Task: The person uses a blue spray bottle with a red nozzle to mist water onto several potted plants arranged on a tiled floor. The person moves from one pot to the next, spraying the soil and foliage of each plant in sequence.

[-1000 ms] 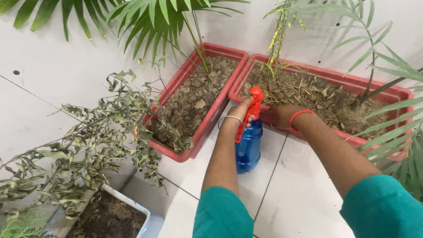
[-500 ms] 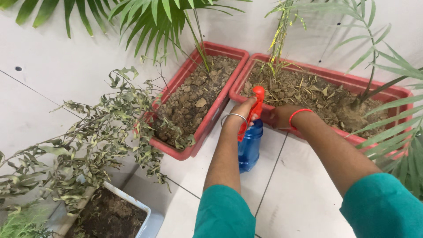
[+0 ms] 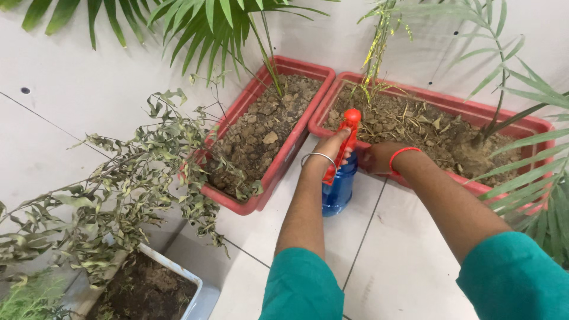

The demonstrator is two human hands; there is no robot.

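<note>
Near left: white planter [image 3: 198, 290] w/ dark soil, wilted shrub [image 3: 124, 184] drooping over it. Far centre-left: red planter [image 3: 269, 178] w/ lumpy dry soil and palm [image 3: 207, 24], set on tiled floor [image 3: 391, 266]. Centre: left hand [image 3: 330, 148], silver bangle at wrist, fingers wrapped round red trigger head [image 3: 348, 133] of blue spray bottle [image 3: 339, 188]; bottle upright, apparently lifted off floor, just near of gap btwn both red planters. Right of bottle: right hand [image 3: 376, 158], red band at wrist, close beside bottle neck, against near rim of second red planter [image 3: 510, 121]; fingers hidden, cannot tell if wide or narrow, or if touching bottle. Far right: thin green stems and fronds rising from that planter's soil. Both sleeves teal.
</note>
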